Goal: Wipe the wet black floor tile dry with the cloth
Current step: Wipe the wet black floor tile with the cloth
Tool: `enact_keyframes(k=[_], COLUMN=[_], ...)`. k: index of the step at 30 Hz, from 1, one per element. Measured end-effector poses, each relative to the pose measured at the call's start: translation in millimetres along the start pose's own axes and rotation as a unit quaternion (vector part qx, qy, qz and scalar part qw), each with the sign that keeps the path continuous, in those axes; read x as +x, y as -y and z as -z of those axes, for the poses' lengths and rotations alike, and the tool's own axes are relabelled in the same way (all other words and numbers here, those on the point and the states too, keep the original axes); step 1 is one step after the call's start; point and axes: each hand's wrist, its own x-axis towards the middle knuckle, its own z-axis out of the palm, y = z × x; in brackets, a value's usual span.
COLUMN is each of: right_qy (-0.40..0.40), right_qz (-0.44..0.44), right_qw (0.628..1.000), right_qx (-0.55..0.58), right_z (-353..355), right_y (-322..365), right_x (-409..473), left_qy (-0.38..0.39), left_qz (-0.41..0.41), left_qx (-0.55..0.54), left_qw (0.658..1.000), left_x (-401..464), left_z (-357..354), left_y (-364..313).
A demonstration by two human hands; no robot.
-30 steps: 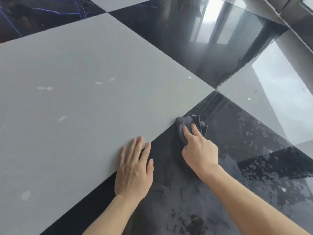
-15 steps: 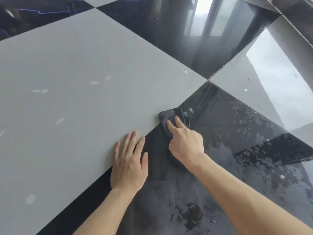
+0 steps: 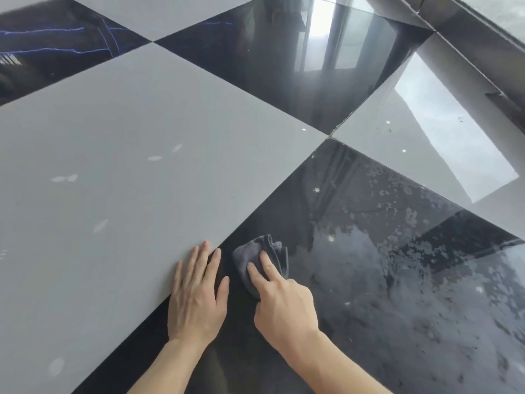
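The dark grey cloth (image 3: 257,258) lies bunched on the wet black floor tile (image 3: 383,265), just inside its left edge where it meets the grey tile (image 3: 127,166). The right hand (image 3: 284,305) presses down on it, two fingers extended over the folds; the others seem curled under. The left hand (image 3: 196,297) lies flat and spread across that seam. Patchy water film covers the tile's right side.

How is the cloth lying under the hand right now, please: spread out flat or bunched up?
Bunched up. The grey cloth sits in a crumpled wad with raised folds on the black tile, pressed under the right hand.
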Motion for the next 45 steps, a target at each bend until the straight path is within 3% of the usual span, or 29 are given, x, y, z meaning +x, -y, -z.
enact_keyframes(k=[11,18,34,45], right_qy=[-0.082,-0.064,0.03,0.056], right_qz=[-0.053,-0.075,0.03,0.024], right_qw=[0.994,0.994,0.999,0.998], right_qx=[-0.044,-0.038,-0.013,-0.011], right_z=[26.6,38.7,-20.7,-28.0], right_y=[-28.1,-27.2,40.4,28.6], right_x=[63.2,82.6,-33.9,-83.1], left_qy=[-0.001,0.015,-0.007,0.03], left_qz=[0.039,0.025,0.015,0.118], left_qx=[-0.025,-0.032,0.04,0.02], left_qw=[0.999,0.999,0.999,0.992], left_x=[0.1,-1.1,-54.6,-66.9], left_z=[-5.5,-3.4,15.8,8.0], left_y=[3.3,4.2,25.5,-4.5])
